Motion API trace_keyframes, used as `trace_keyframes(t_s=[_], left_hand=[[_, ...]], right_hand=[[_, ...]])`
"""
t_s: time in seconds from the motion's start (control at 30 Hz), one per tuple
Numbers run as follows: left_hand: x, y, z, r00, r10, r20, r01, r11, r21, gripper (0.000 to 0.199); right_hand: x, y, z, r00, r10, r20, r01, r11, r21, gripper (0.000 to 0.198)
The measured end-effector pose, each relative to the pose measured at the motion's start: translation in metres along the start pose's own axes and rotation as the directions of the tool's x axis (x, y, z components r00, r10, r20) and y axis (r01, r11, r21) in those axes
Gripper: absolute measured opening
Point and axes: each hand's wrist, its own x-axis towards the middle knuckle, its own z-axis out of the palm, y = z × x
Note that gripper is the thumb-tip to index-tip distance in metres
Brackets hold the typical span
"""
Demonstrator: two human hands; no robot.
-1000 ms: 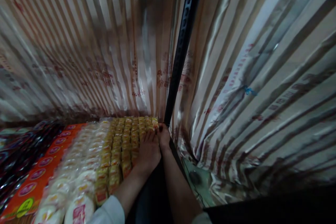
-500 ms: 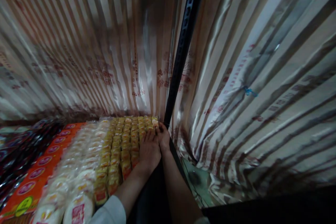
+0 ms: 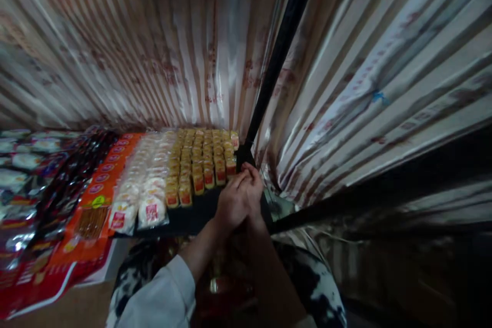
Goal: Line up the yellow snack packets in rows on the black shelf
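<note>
Packets in gold wrap [image 3: 198, 161] seem light, slippery, crushable, best pinched by the sides; left hand [image 3: 233, 201] and right hand [image 3: 254, 190] touch, fingers' hold unclear.

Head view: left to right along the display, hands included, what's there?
Pale plastic packets, dark shiny packets, orange printed packaging, round white plastic-wrapped packs, small gold-wrapped blocks in rows, left hand, right hand.

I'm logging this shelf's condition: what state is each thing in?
Left hand: touching the right hand; grip unclear
Right hand: touching the left; grip unclear
Gold packets: wrapped, lined in rows
White packs: in clear wrapping, lined up
Dark packets: laid overlapping
Orange packets: lined up
Striped sheeting: hanging in folds
</note>
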Motion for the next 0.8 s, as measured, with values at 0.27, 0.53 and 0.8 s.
trace_keyframes(t_s=[0.27, 0.53, 0.8], left_hand=[[-0.127, 0.026, 0.004, 0.996, -0.087, -0.008, 0.083, 0.971, -0.224, 0.041], [-0.202, 0.02, 0.053, 0.852, -0.456, 0.255, 0.515, 0.817, -0.258, 0.043], [-0.208, -0.033, 0.071, 0.625, -0.7, 0.344, 0.773, 0.616, -0.151, 0.029]], right_hand=[[-0.136, -0.015, -0.044, 0.987, 0.003, 0.162, 0.013, 0.995, -0.095, 0.032], [-0.187, 0.027, -0.083, 0.785, 0.462, 0.413, -0.007, 0.673, -0.739, 0.029], [-0.189, 0.042, -0.066, 0.678, 0.492, 0.547, 0.205, 0.588, -0.782, 0.033]])
